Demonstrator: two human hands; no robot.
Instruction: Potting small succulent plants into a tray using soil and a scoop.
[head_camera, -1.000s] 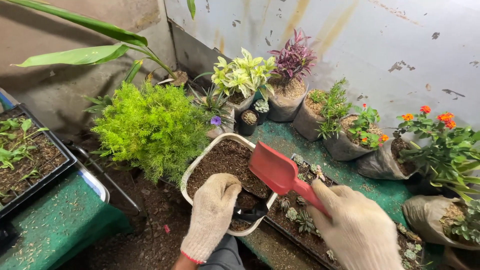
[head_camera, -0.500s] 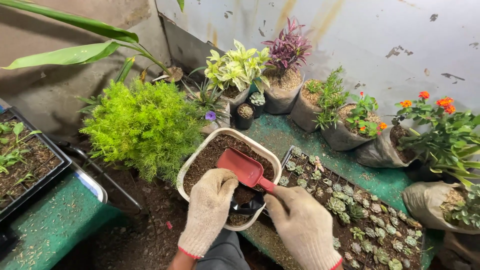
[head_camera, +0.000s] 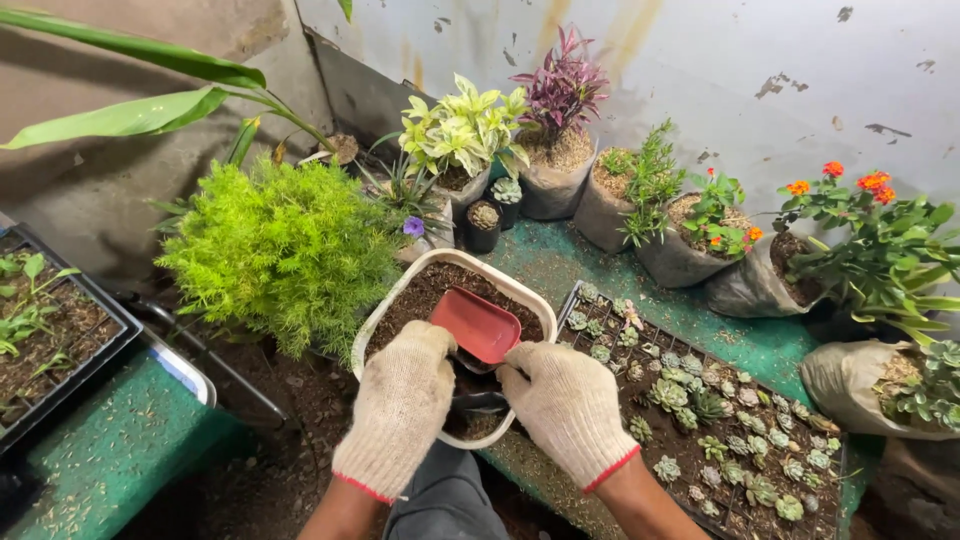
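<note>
Gloves, knit cotton, cream with red cuffs, on both hands. Left hand (head_camera: 398, 398) lies over the near rim of a white rounded-rectangle tub (head_camera: 372, 325) of dark crumbly soil; its fingers curl down onto something hidden beneath, cannot tell what or how tightly. Right hand (head_camera: 562, 403) has fingers clamped round the handle of a red plastic scoop (head_camera: 478, 324), handle fully hidden in the glove, only the flat shovel blade showing, resting on the soil at tub centre. Black item (head_camera: 478, 401) between the two hands is mostly covered, hard to identify.

At 3 o'clock of the tub, touching its side: black cell tray (head_camera: 700, 420) of small rosette succulents, cut off at the lower frame edge. At 9 o'clock: feathery lime-green plant (head_camera: 285, 250) overhanging the tub rim. At 12 to 2 o'clock: row of soft grey grow bags (head_camera: 680, 265) with leafy and orange-flowered plants. Green rough-textured counter (head_camera: 770, 345) underneath. Seedling tray (head_camera: 50, 320) at far 9 o'clock, cropped.
</note>
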